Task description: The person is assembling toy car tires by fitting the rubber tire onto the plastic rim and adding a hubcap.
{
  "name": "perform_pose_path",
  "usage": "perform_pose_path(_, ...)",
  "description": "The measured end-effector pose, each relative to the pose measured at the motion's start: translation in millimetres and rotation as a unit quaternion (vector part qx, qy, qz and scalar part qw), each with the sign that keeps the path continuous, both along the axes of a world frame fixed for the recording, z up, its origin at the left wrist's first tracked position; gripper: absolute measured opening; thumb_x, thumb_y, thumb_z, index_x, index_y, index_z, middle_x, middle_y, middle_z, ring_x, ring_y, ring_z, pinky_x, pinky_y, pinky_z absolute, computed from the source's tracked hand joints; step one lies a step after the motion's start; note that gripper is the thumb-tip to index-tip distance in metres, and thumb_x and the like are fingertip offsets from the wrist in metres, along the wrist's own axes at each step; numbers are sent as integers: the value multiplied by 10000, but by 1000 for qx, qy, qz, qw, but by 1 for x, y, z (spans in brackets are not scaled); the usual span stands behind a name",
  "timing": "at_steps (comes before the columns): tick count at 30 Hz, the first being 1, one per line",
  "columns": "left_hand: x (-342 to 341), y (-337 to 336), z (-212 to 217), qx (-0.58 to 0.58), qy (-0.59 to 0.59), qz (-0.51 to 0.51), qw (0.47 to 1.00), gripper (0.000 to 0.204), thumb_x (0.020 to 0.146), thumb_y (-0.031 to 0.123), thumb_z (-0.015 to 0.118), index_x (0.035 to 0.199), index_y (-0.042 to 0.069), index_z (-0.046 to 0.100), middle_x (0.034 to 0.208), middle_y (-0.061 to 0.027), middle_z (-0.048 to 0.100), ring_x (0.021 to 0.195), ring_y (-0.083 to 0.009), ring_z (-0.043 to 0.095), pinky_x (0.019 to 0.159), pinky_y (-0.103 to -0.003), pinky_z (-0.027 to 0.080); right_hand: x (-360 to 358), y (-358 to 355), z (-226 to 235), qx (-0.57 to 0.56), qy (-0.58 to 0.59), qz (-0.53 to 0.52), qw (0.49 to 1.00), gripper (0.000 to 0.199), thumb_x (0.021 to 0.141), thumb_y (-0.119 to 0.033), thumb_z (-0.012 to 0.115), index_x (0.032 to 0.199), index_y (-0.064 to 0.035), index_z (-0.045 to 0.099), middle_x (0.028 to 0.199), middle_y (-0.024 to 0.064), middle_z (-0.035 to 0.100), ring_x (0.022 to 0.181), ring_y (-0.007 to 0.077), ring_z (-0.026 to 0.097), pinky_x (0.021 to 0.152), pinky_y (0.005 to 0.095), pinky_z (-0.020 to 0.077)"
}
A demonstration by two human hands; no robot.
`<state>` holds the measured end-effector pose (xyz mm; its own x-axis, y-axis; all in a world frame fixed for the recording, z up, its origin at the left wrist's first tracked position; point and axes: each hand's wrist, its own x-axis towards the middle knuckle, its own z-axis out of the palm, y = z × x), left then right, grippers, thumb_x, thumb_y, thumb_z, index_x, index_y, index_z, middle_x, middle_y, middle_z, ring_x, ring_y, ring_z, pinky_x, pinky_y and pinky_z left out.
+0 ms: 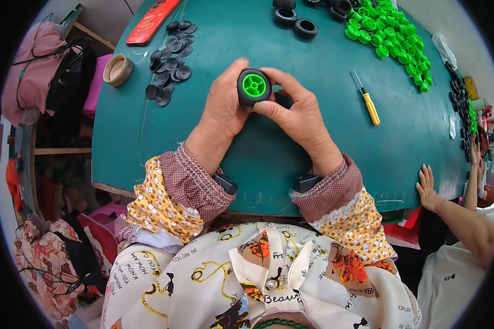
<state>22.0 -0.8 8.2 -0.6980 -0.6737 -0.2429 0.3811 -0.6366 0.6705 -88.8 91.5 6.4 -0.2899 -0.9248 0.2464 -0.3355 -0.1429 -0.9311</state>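
Between my two hands, above the green table [335, 148], is a small toy wheel [254, 86]: a black tyre around a bright green spoked hub. My left hand [223, 101] is closed against the tyre's left side. On the right side, the thumb and index finger of my right hand [299, 104] pinch the tyre. The wheel's spoked face is turned up toward me. A screwdriver [369, 104] with a yellow handle lies to the right of my right hand. Black rubber discs [173, 60] are scattered to the left of my left hand.
A heap of green hubs [392, 41] lies at the far right, beside loose black tyres [306, 28]. At the far left are a red box [152, 22] and a round tan container [118, 71]. A co-worker's hand [428, 189] rests on the table's right edge.
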Motion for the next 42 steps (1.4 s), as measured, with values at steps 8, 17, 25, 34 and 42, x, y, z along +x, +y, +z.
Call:
perform_pose_path(8,-5,2,-4,-35,-4,-25,999,458,913,399,391,941,-41,513,811,-152,595,700,-221,613,612,-301,539,2,3,3,3,-162,17,987,522,656,-187,738,1119,-81,521,990,67,598,915,163,567,796,278,447)
perform_pose_path(17,-4,4,-1,-105,-3,-95,990,363,912,318,433,992,-23,530,904,-119,606,754,-206,629,655,-281,540,-10,12,4,9,-212,-27,977,417,762,-196,661,1101,-2,516,890,45,604,807,112,564,685,227,451)
perform_pose_path(25,-11,14,-9,-511,-216,24,832,301,914,291,431,872,24,565,672,-11,539,521,-81,498,441,-191,388,-18,13,-3,74,-187,-47,978,296,883,-288,500,941,-1,548,687,34,568,630,111,552,521,239,411)
perform_pose_path(34,-13,18,9,-379,-221,-25,898,313,900,275,453,772,3,540,581,-35,503,555,-90,502,472,-233,400,7,8,-10,-70,101,-203,971,271,924,-251,388,923,-3,498,612,168,532,555,311,554,517,359,432)
perform_pose_path(42,-15,20,8,-339,-124,-100,927,331,858,267,548,1040,-8,520,746,-14,548,572,-65,497,489,-177,406,-2,8,0,-12,-169,-170,971,351,935,-334,364,939,-39,554,675,-9,514,496,27,421,404,162,324)
